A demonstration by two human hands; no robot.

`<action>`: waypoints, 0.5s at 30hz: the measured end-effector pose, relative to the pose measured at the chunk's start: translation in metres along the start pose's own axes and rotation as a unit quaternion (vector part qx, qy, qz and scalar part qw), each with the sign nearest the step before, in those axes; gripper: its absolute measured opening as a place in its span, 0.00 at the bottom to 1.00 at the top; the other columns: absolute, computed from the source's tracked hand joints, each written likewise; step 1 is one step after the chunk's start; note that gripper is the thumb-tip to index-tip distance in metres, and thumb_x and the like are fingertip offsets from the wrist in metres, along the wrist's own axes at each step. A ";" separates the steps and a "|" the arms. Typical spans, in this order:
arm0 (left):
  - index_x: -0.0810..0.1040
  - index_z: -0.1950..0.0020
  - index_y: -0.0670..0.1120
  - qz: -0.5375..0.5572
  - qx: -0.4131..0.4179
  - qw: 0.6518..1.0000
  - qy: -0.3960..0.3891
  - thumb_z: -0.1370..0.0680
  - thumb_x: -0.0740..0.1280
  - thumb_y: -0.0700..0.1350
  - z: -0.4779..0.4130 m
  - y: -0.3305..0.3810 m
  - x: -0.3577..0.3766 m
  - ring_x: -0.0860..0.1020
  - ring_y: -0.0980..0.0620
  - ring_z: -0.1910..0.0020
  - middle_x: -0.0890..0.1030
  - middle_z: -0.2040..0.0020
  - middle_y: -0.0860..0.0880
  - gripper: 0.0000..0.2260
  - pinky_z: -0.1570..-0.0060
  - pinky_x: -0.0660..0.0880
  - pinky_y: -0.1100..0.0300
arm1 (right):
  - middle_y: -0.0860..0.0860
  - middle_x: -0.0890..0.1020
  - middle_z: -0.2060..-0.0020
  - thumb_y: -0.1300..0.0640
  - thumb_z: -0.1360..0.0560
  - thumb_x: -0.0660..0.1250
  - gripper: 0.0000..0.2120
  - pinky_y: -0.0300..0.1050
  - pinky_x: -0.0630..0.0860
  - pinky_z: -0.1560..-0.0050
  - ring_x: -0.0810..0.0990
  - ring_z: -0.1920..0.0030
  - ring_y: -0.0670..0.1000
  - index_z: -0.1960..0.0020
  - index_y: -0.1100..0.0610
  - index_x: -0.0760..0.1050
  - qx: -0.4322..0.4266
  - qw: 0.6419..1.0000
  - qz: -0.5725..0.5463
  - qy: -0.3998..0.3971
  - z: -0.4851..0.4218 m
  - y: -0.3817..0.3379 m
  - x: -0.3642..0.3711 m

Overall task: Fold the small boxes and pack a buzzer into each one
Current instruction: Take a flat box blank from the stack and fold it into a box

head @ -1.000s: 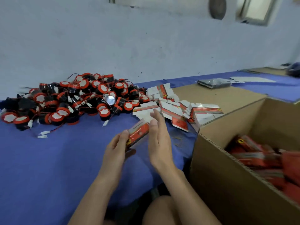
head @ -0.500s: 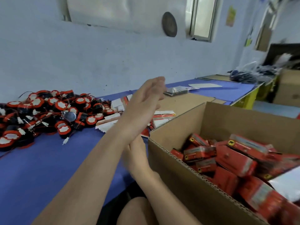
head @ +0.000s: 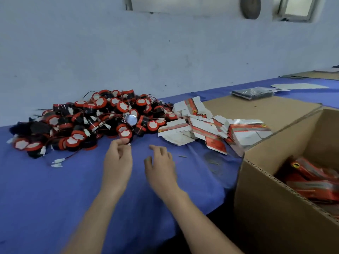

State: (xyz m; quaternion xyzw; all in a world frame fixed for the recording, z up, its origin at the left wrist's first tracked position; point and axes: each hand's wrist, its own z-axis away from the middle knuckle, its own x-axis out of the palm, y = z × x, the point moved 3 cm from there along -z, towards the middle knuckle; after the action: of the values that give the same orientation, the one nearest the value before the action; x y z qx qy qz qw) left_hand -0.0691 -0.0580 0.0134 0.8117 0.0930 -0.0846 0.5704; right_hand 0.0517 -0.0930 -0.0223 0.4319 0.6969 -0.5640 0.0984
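A heap of round black buzzers (head: 102,120) with red rims, white stickers and thin wires lies at the back left of the blue table (head: 45,195). To its right is a pile of flat, unfolded red-and-white small boxes (head: 205,129). My left hand (head: 117,160) hovers just in front of the heap, fingers curled, fingertips close to a buzzer (head: 125,133) at the near edge; I cannot tell if it touches it. My right hand (head: 161,165) is beside it over the cloth, fingers apart, holding nothing.
A large open cardboard carton (head: 256,198) stands at the right, holding several filled red boxes (head: 311,178). Its flap (head: 256,109) lies flat behind the unfolded boxes. A dark plastic bag (head: 251,93) and a white sheet (head: 299,86) lie farther back. A wall runs behind the table.
One second ago both hands held a folded red box; half a second ago they were at the carton. Now both hands are empty and back by the buzzer heap.
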 end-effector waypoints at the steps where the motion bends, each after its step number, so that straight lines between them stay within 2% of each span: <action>1: 0.74 0.40 0.52 -0.055 0.007 0.998 -0.008 0.18 0.59 0.44 -0.004 -0.013 -0.004 0.73 0.67 0.68 0.79 0.52 0.53 0.08 0.65 0.71 0.62 | 0.50 0.67 0.26 0.54 0.16 0.56 0.20 0.51 0.66 0.33 0.66 0.31 0.54 0.24 0.51 0.65 -0.003 0.999 0.031 -0.009 -0.004 0.003 0.008; 2: 0.73 0.37 0.51 -0.120 0.021 0.992 -0.014 0.17 0.59 0.43 -0.008 -0.027 -0.007 0.74 0.68 0.60 0.79 0.46 0.52 0.10 0.59 0.73 0.61 | 0.50 0.66 0.26 0.54 0.15 0.55 0.20 0.51 0.65 0.32 0.65 0.30 0.54 0.24 0.51 0.64 -0.003 0.998 0.058 -0.020 -0.008 0.007 0.015; 3: 0.72 0.33 0.49 -0.200 0.040 0.979 -0.020 0.18 0.60 0.42 -0.011 -0.043 -0.009 0.75 0.64 0.48 0.77 0.39 0.49 0.13 0.50 0.74 0.57 | 0.51 0.65 0.25 0.53 0.15 0.55 0.20 0.51 0.64 0.31 0.64 0.28 0.54 0.24 0.51 0.64 0.000 0.996 0.083 -0.033 -0.012 0.012 0.023; 4: 0.72 0.30 0.47 -0.289 0.054 0.955 -0.033 0.18 0.59 0.42 -0.012 -0.057 -0.011 0.74 0.55 0.38 0.75 0.33 0.47 0.15 0.41 0.72 0.53 | 0.52 0.64 0.24 0.53 0.15 0.54 0.20 0.51 0.62 0.29 0.62 0.27 0.55 0.24 0.51 0.64 0.003 0.993 0.109 -0.048 -0.017 0.017 0.030; 5: 0.71 0.29 0.46 -0.364 0.051 0.928 -0.054 0.17 0.59 0.43 -0.011 -0.069 -0.011 0.71 0.48 0.34 0.73 0.30 0.47 0.16 0.35 0.68 0.51 | 0.53 0.62 0.23 0.53 0.15 0.54 0.20 0.52 0.61 0.28 0.60 0.25 0.55 0.24 0.51 0.64 0.003 0.989 0.136 -0.061 -0.023 0.022 0.036; 6: 0.71 0.29 0.48 -0.414 0.041 0.906 -0.076 0.17 0.57 0.44 -0.010 -0.079 -0.010 0.70 0.46 0.32 0.73 0.30 0.47 0.16 0.32 0.66 0.51 | 0.54 0.60 0.22 0.53 0.15 0.53 0.20 0.52 0.59 0.26 0.58 0.23 0.55 0.23 0.51 0.63 0.000 0.985 0.161 -0.068 -0.029 0.025 0.040; 8: 0.72 0.31 0.51 -0.447 0.030 0.889 -0.097 0.17 0.55 0.47 -0.009 -0.089 -0.009 0.71 0.48 0.34 0.74 0.31 0.50 0.16 0.32 0.66 0.53 | 0.55 0.58 0.21 0.53 0.15 0.53 0.21 0.53 0.54 0.23 0.54 0.21 0.55 0.23 0.52 0.62 -0.010 0.979 0.196 -0.062 -0.044 0.029 0.045; 11: 0.72 0.32 0.54 -0.447 0.045 0.889 -0.090 0.17 0.55 0.49 -0.010 -0.092 -0.008 0.70 0.50 0.33 0.73 0.32 0.53 0.15 0.30 0.64 0.54 | 0.55 0.52 0.18 0.53 0.15 0.53 0.25 0.58 0.46 0.21 0.47 0.19 0.58 0.19 0.53 0.55 -0.013 0.973 0.227 -0.040 -0.070 0.036 0.045; 15: 0.70 0.31 0.55 -0.457 0.044 0.884 -0.086 0.17 0.54 0.50 -0.011 -0.095 -0.008 0.68 0.52 0.32 0.71 0.31 0.54 0.16 0.29 0.62 0.56 | 0.53 0.47 0.18 0.56 0.17 0.54 0.29 0.63 0.40 0.22 0.41 0.19 0.60 0.18 0.53 0.50 -0.029 0.959 0.282 0.011 -0.101 0.050 0.034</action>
State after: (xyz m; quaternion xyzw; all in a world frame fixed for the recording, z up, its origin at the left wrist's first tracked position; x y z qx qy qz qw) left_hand -0.1001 -0.0167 -0.0677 0.6928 0.4005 -0.4098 0.4379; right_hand 0.1020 0.0114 -0.0444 0.6137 0.5638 -0.4885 0.2585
